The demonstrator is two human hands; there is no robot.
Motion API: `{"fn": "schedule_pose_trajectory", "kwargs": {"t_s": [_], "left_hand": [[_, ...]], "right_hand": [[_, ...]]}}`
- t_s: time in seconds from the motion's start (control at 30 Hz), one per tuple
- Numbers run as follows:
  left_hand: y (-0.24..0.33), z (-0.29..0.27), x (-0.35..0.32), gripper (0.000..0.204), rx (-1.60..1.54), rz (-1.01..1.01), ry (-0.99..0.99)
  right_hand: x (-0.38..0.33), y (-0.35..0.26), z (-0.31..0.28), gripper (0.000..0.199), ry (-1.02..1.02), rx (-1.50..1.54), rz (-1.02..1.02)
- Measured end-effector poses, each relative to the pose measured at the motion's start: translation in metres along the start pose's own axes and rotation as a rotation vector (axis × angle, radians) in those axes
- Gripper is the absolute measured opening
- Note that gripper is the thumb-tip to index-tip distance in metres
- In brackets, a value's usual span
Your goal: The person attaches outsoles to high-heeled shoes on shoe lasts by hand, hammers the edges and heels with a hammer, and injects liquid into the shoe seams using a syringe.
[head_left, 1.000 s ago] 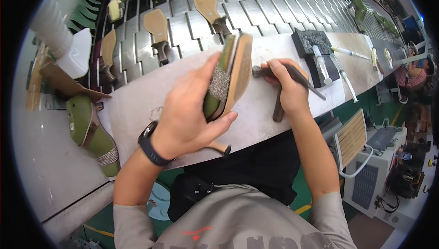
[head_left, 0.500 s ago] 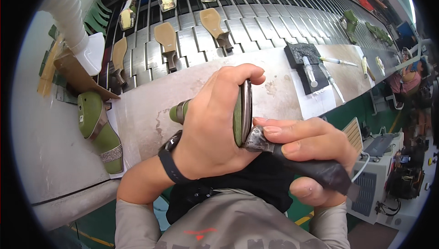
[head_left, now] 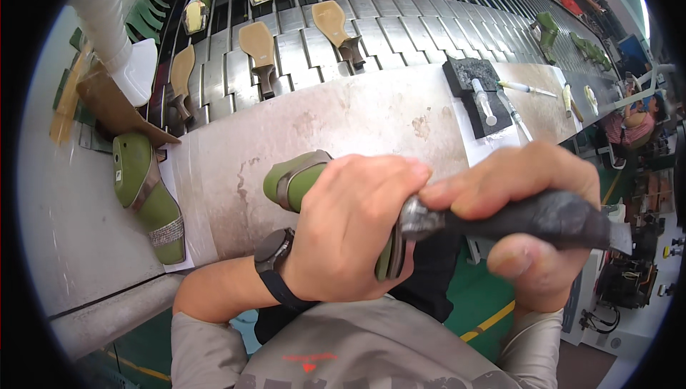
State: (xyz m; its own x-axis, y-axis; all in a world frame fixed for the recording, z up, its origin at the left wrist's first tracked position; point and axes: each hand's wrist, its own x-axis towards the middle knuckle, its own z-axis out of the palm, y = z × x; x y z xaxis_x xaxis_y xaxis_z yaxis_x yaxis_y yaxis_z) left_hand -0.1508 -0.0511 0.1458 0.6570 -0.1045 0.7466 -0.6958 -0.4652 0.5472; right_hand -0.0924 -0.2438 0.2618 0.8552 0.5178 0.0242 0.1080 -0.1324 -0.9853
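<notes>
- Sandal (head_left: 148, 199) at far left, green with a glittery band, is held by neither hand and has been left in place.
- Strapped green end (head_left: 282, 183) is seen over the bench (head_left: 214, 167), left of the left hand; more of it is now exposed, but its link to the held sandal is hidden.
- Left hand (head_left: 357, 224) is wrapped around the held sandal (head_left: 389, 260), fingers curled and mostly pressed together; since half a second ago, that sandal's edge has been lowered.
- Hammer head (head_left: 421, 219) is now seen at the upper end of that edge instead of the lower, so another stretch of rim is apparently being worked; contact cannot be confirmed.
- Right hand (head_left: 529, 174), blurred, has been raised; the hammer handle (head_left: 529, 221) is pinched between fingers and thumb.
</notes>
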Motion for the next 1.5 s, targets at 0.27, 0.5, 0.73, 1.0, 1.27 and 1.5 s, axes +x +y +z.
{"fn": "schedule_pose_trajectory", "kwargs": {"t_s": [0.27,0.5,0.73,1.0,1.27,1.5], "left_hand": [[-0.044,0.009,-0.117,0.097,0.534,0.007,0.121],[-0.043,0.002,-0.139,0.104,0.64,-0.149,-0.065],[-0.045,0.003,-0.145,0.096,0.659,-0.143,-0.069],[-0.045,0.008,-0.146,0.043,0.594,-0.193,0.057],[-0.045,0.007,-0.145,0.041,0.592,-0.199,0.059],[-0.047,0.012,-0.147,0.041,0.65,-0.173,0.087]], "right_hand": [[-0.052,0.124,0.053,0.026,-0.069,0.34,-0.068],[-0.053,0.201,0.079,0.034,0.145,0.554,0.107],[-0.019,0.174,0.056,0.035,0.014,0.507,-0.065],[0.04,0.137,0.043,0.031,-0.39,0.109,-0.083],[0.034,0.12,0.054,0.03,-0.52,-0.214,-0.399],[-0.012,0.126,0.071,0.032,-0.467,-0.241,-0.408]]}}
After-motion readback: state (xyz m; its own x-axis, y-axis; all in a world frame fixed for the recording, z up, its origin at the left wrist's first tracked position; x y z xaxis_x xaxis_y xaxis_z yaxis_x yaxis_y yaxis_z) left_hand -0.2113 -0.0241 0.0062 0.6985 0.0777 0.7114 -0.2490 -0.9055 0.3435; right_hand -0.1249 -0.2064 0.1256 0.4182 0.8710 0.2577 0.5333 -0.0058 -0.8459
